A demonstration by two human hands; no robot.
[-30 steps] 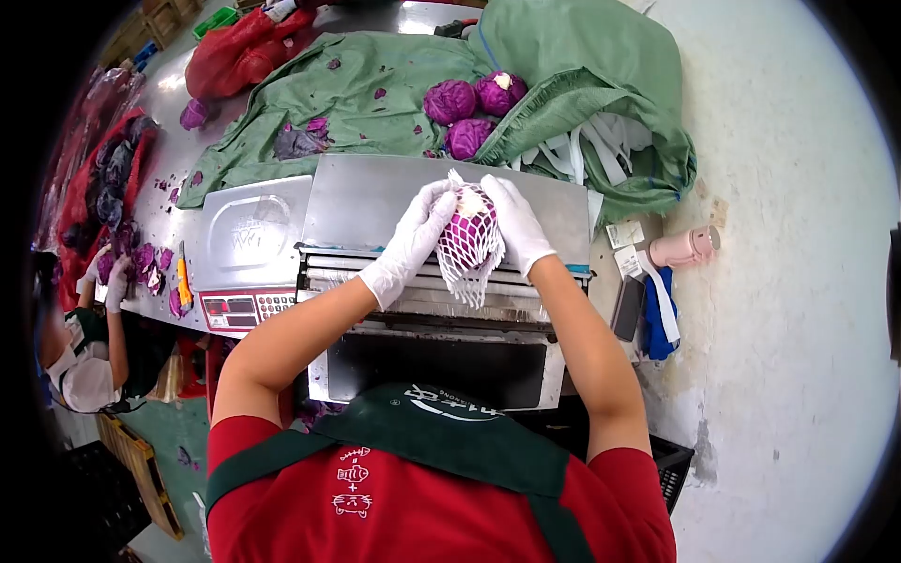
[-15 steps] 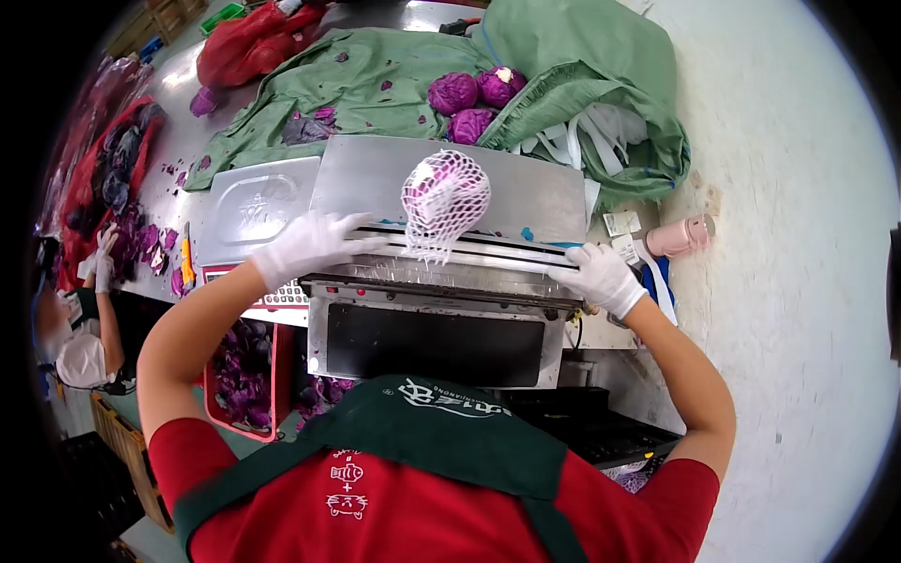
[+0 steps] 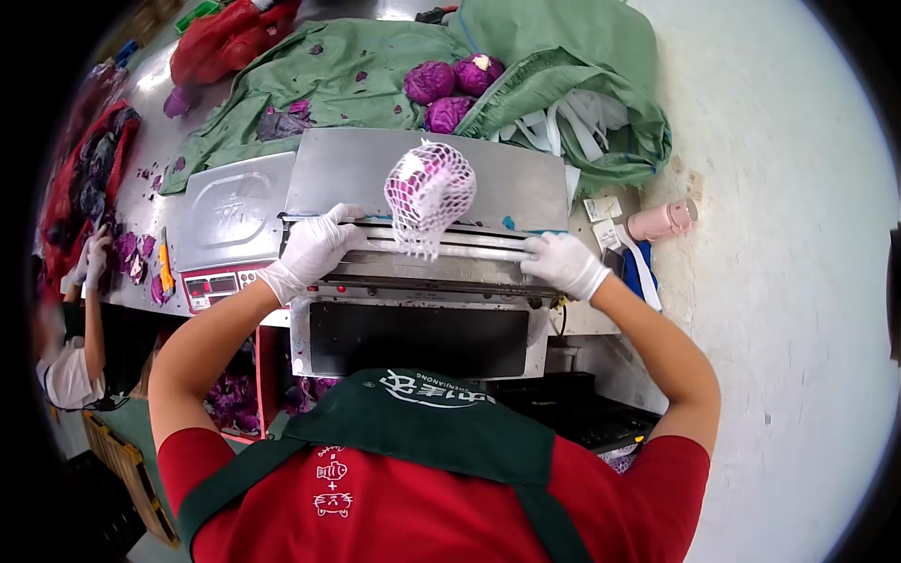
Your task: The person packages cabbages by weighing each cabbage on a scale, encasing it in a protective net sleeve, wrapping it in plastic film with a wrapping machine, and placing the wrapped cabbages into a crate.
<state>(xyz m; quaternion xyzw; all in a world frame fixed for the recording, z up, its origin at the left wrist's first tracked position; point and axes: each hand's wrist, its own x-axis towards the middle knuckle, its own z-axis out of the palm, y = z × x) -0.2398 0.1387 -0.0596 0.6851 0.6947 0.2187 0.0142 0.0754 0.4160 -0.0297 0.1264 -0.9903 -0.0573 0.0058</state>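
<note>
L hand (image 3: 319, 250) & R hand (image 3: 565, 264) curled at long silvery bar's (image 3: 479, 246) ends; exact grip can't tell.
Round purple cabbage (image 3: 434, 176) netted, white mesh (image 3: 417, 242) on; 3 bare purple cabbages (image 3: 430, 83) un-netted.

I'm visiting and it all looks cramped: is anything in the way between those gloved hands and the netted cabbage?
Nothing visible blocks the left hand or right hand from the netted cabbage: it lies between and beyond them, over the metal plate. Its loose net end reaches the pale bar.
</note>
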